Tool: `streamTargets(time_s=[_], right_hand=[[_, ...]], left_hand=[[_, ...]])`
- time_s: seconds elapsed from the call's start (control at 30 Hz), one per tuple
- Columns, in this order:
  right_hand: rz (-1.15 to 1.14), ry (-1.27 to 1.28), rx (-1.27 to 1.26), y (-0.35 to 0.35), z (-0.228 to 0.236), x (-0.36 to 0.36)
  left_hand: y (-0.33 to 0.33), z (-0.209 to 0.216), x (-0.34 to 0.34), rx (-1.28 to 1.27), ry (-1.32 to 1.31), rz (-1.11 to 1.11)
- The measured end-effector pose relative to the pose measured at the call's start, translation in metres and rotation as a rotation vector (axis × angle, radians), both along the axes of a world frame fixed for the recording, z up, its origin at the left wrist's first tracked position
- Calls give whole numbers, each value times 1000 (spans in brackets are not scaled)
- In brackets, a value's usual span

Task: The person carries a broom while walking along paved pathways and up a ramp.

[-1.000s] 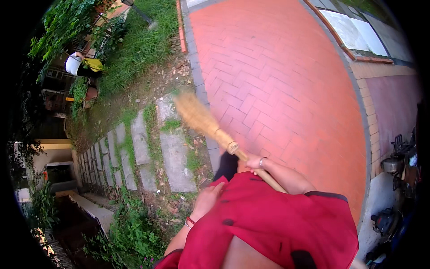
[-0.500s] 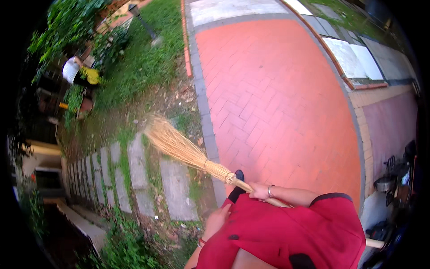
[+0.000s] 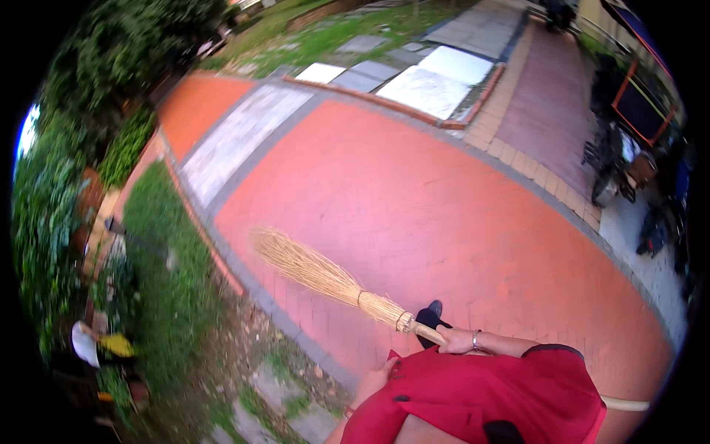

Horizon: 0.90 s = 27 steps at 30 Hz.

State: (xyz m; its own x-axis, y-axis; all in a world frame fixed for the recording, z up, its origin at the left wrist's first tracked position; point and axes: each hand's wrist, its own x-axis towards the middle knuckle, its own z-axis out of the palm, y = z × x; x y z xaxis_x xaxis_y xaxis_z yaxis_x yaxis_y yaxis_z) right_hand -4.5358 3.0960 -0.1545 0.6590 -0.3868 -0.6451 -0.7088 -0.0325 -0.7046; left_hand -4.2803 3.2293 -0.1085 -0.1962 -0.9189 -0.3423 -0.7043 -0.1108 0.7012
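A straw broom [image 3: 318,272] with a pale wooden handle slants across the lower middle. My right hand [image 3: 458,340], with a metal bracelet at the wrist, is closed round the handle just behind the bound straw. The bristles point to the upper left over red brick paving [image 3: 414,200]. Behind my grip the handle passes under my red top [image 3: 488,392] and comes out at the far right. My left hand [image 3: 372,379] lies against the front of the red top, its fingers stretched out and partly hidden by cloth. It holds nothing visible.
A dark shoe [image 3: 435,307] shows just beyond the broom handle. Grass [image 3: 166,274] and stone slabs [image 3: 314,423] border the paving at left. A person in white [image 3: 85,342] bends among plants there. Motorbikes [image 3: 617,166] stand at right; white slabs [image 3: 436,81] lie beyond the paving.
My view has swung to the right. The broom's bristles, which were over the dirt and stone slabs, are now over the red paving. Both hands keep their places.
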Motion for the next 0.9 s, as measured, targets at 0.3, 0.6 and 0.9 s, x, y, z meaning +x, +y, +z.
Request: streamTargets(time_s=[0.3, 0.6, 0.9], right_hand=[[-654, -323, 479, -201, 36, -74], [-1084, -256, 67, -412, 41, -109], [-1571, -265, 170, -480, 46, -196]], left_hand=[[-246, 19, -37, 132, -172, -339], [-474, -44, -39, 114, -210, -505], [-751, 67, -126, 42, -374, -947]])
